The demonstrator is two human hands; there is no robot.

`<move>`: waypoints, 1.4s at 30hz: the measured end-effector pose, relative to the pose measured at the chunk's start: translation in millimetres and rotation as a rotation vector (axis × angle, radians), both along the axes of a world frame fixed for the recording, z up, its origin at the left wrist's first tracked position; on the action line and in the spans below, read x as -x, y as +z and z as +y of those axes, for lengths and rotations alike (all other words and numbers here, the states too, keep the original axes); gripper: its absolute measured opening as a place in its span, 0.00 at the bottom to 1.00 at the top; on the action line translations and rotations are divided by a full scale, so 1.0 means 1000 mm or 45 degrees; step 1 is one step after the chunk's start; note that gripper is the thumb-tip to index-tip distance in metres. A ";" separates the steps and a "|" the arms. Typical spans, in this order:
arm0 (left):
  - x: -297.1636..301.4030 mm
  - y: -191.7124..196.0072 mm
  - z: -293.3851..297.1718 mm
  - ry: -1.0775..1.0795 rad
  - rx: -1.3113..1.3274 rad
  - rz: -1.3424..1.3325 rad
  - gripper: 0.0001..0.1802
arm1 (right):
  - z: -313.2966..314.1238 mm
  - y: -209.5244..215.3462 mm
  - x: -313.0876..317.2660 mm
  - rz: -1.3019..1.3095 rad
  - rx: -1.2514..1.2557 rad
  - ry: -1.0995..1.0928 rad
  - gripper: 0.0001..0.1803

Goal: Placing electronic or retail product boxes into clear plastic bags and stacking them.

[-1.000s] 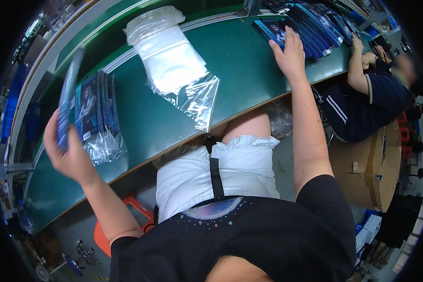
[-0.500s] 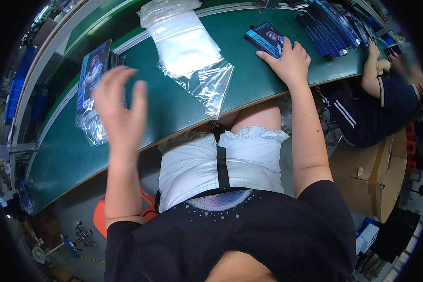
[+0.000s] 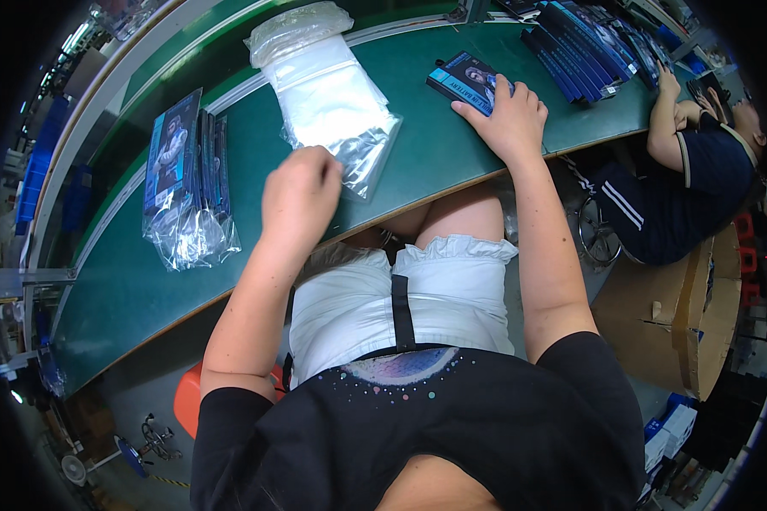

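Observation:
My left hand is closed, with its fingers curled at the left edge of a stack of clear plastic bags. Its fingertips are partly hidden, and I cannot tell whether they pinch a bag. My right hand grips a dark blue printed box lying on the green table, thumb along the near edge and fingers over its right end. To the left stands a row of similar boxes in clear bags, the plastic bunched at their near ends.
More blue boxes lean in a row at the back right of the green table. A co-worker sits at the right, hands near those boxes. A cardboard carton stands on the floor at right, an orange stool at left.
My left hand has moved right from the bagged boxes to the bag stack, and its spread fingers have curled. The top bag's loose corner lies differently. My right hand stays on the box.

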State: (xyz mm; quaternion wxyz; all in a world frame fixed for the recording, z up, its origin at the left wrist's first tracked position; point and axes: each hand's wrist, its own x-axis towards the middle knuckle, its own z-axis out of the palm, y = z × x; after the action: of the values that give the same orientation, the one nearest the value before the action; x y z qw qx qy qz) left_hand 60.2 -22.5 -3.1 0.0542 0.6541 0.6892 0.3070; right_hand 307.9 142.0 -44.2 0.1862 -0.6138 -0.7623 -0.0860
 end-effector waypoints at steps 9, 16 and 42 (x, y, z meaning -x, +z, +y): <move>-0.013 0.003 -0.013 -0.533 -0.167 0.052 0.09 | -0.011 0.034 -0.015 0.045 0.288 0.103 0.49; -0.022 -0.006 -0.015 -0.717 0.001 -0.068 0.11 | -0.083 0.031 -0.031 1.573 0.501 0.555 0.42; -0.029 -0.013 -0.013 -0.551 0.152 -0.470 0.05 | -0.162 0.018 -0.013 2.535 2.063 0.661 0.41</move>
State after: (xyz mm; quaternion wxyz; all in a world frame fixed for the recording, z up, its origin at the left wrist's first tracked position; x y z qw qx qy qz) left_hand 88.9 -35.9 -15.7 0.2812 0.7147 0.5289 0.3611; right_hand 320.6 -20.3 -26.0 0.2577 -0.1870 -0.2291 0.9198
